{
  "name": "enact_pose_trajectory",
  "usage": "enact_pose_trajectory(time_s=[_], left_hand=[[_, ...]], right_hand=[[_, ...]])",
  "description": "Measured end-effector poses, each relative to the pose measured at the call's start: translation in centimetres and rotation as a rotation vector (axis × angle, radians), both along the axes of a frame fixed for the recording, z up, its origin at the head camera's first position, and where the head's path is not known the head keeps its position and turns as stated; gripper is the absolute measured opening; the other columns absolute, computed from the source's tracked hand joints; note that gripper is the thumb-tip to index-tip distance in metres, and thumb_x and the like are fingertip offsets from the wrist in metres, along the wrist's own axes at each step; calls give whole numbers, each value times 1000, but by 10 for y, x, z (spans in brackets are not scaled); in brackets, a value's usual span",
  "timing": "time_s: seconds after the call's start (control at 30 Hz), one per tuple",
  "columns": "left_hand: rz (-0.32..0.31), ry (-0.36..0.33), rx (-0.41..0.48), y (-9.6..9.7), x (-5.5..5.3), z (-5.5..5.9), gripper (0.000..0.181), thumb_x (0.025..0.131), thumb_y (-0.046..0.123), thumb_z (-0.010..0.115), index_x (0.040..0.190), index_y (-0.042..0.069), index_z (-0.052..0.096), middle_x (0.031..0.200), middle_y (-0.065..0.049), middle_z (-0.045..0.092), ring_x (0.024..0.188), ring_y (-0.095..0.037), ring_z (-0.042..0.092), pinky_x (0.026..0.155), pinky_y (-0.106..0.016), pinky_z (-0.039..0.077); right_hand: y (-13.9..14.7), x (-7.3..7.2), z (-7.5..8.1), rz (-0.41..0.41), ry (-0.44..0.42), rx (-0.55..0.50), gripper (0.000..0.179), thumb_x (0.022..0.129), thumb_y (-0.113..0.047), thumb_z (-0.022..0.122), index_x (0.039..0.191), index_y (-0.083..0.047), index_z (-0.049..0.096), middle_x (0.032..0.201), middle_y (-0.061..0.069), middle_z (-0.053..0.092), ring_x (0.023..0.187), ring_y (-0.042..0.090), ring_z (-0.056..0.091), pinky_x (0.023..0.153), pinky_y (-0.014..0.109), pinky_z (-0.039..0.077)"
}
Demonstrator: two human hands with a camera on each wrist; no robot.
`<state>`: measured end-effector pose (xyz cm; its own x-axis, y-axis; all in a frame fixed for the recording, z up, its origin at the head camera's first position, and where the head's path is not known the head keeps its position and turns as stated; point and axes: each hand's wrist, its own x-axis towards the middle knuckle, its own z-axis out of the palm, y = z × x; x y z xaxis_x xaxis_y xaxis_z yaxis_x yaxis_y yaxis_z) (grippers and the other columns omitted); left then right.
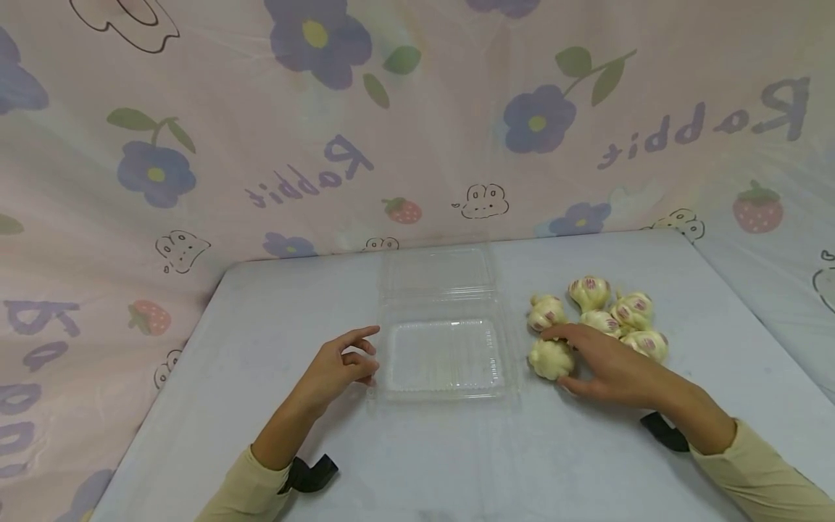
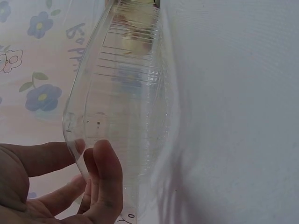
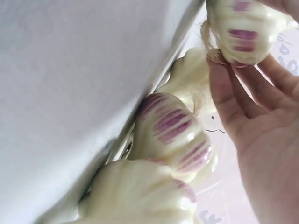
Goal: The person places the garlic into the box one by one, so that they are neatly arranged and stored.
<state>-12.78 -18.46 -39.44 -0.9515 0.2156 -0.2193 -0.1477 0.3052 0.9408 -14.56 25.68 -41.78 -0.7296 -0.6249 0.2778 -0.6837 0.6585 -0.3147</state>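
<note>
A clear plastic clamshell container (image 1: 443, 397) lies with its lid folded back in the middle of the table. At its left side is my left hand (image 1: 339, 370), with fingers on both sides of the rim in the left wrist view. My right hand (image 1: 616, 370) grips a pale garlic bulb (image 1: 550, 359) between thumb and fingertips, right of the container. Purple stripes mark that bulb (image 3: 243, 37) in the right wrist view. Several more garlic bulbs (image 1: 633, 310) with purple marks sit clustered just beyond the right hand, partly covered by it in the head view.
The white-covered table (image 1: 274, 319) meets a pink printed cloth (image 1: 430, 130) at the back. Black straps (image 1: 313, 475) hang at both wrists. Through the container's wall, garlic bulbs (image 2: 135, 44) show faintly in the left wrist view.
</note>
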Motion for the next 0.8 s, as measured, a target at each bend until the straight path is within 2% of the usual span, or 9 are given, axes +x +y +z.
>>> enact_pose_trajectory(time_s=[0.1,0.33,0.6,0.8], left_hand=[[-1,1,-4,0,-1,0,61,92,-1,66,149,8,45,116,-15,50,81,-19,64,76,-27,61],[-6,1,-7,0,-1,-1,61,92,-1,65,149,7,45,115,-15,50,80,-19,64,76,-27,60],[-6,-1,-2,0,0,0,61,91,-1,65,148,7,45,115,-15,50,82,-19,64,75,-27,60],[-4,4,-9,-1,0,0,61,92,-1,65,148,7,45,116,-15,50,83,-19,63,76,-27,60]], right_hand=[[0,0,0,-9,-24,-18,66,75,-21,86,132,-14,54,130,-7,59,121,13,56,102,2,30],[0,-5,-2,90,18,-92,64,72,-16,87,126,-13,55,128,-1,58,121,8,52,106,0,25],[0,-3,0,21,53,-43,66,71,-23,88,128,-20,56,130,-5,55,120,9,52,99,2,33],[0,-3,0,39,69,-64,66,69,-19,89,126,-18,56,126,-5,56,115,8,53,98,2,34]])
